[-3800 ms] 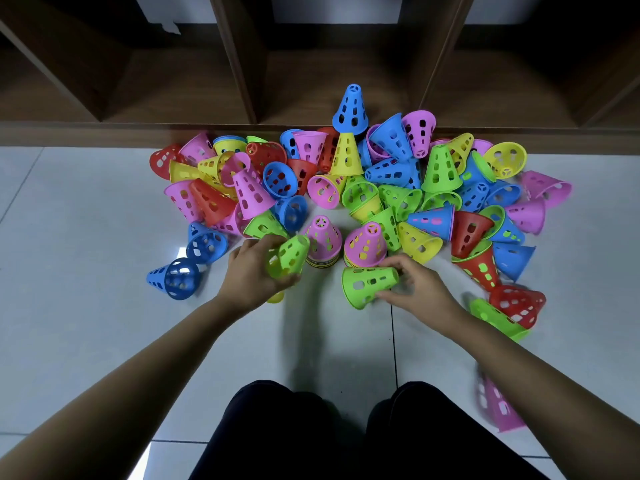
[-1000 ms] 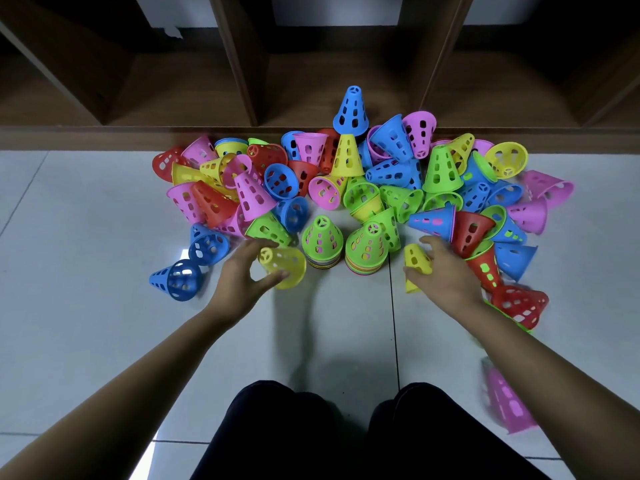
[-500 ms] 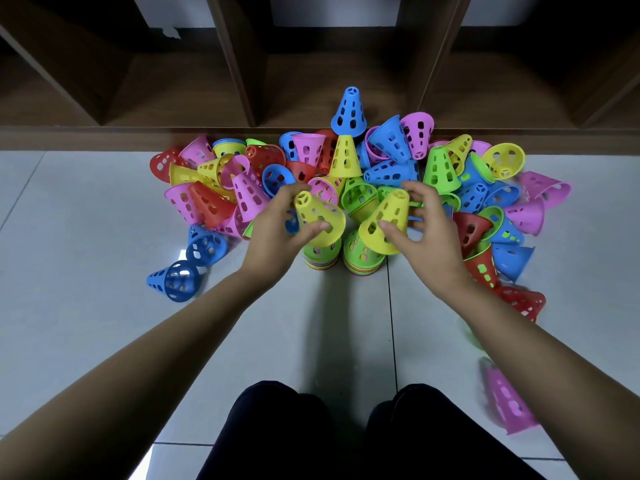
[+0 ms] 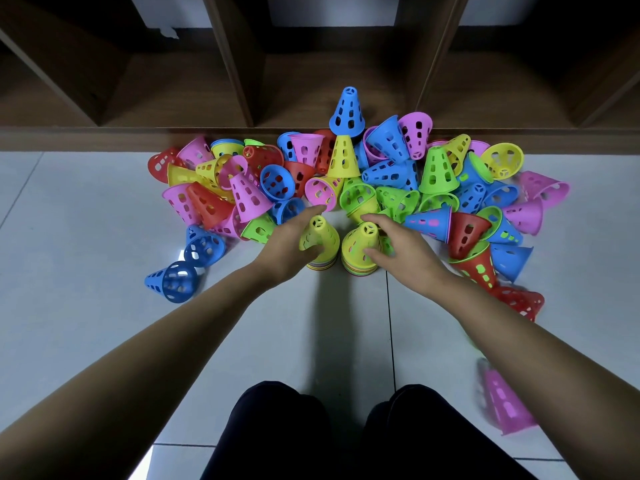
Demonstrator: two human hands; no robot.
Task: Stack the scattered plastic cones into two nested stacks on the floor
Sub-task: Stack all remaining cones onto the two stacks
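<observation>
Two nested stacks of plastic cones stand side by side on the floor, each topped by a yellow cone. My left hand [image 4: 285,245] wraps the yellow cone [image 4: 323,237] on the left stack [image 4: 322,265]. My right hand [image 4: 403,249] grips the yellow cone [image 4: 358,242] on the right stack [image 4: 358,268], thumb in front and fingers behind. Behind both stacks lies a wide heap of scattered cones [image 4: 391,174] in pink, blue, green, red and yellow.
A wooden shelf unit [image 4: 242,133] runs along the far edge of the heap. Two loose blue cones [image 4: 173,280] lie at the left. A pink cone [image 4: 504,403] lies near my right forearm, red ones [image 4: 519,299] beside it. My knees [image 4: 346,431] are at the bottom.
Both hands came down from above the stacks and set a yellow cone on each one. The stacks' tops, green before, are now yellow.
</observation>
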